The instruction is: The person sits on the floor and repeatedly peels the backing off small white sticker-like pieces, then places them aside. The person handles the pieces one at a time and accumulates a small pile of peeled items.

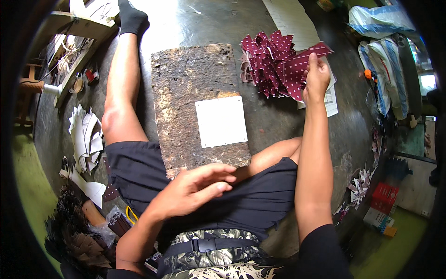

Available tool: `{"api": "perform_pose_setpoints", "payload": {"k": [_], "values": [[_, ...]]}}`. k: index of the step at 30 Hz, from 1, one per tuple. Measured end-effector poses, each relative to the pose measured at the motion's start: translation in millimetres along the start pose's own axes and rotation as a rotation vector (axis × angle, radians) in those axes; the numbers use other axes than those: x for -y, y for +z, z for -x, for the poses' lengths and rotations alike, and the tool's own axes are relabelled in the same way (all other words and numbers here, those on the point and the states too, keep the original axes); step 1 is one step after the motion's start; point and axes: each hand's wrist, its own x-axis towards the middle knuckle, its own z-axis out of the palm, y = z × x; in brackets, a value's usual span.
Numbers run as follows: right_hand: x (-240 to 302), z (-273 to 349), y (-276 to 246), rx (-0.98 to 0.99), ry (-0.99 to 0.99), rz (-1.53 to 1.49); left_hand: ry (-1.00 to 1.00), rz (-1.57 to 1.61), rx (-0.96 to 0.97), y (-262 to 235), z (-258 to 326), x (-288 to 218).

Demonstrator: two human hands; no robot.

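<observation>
Viewing remotely, I count one left hand [195,186], one right hand [318,79], one rough board [195,74], one white square sheet [222,122], one black sock [132,19], one belt buckle [203,245] and one bunch of maroon polka-dot pieces [267,67]; these overlap, so I cannot certify their number.

Surface check: rough vs smooth.
Board [195,76] beyond left fingers [211,170]: pitted, matt, wood-like. White sheet [222,122] past them: smooth, paper-like. Maroon piece [294,70] in right fingers [313,64]: smooth, cloth-like.
</observation>
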Motion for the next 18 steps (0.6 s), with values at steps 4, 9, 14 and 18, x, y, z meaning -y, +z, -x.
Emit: {"api": "perform_pose_setpoints", "payload": {"k": [4, 9, 14, 18], "values": [[-39, -15, -34, -0.093, -0.163, 0.120, 0.115, -0.072, -0.343, -64, 65, -8], [-45, 69, -90, 0.098, -0.179, 0.162, 0.301, -0.393, -1.065, -221, 158, 17], [-51, 161, -108, 0.203, -0.101, 0.344, 0.071, -0.769, -1.526, -360, 220, 33], [-61, 172, -110, 0.263, -0.078, 0.348, -0.150, -1.058, -1.390, -399, 200, 64]]}}
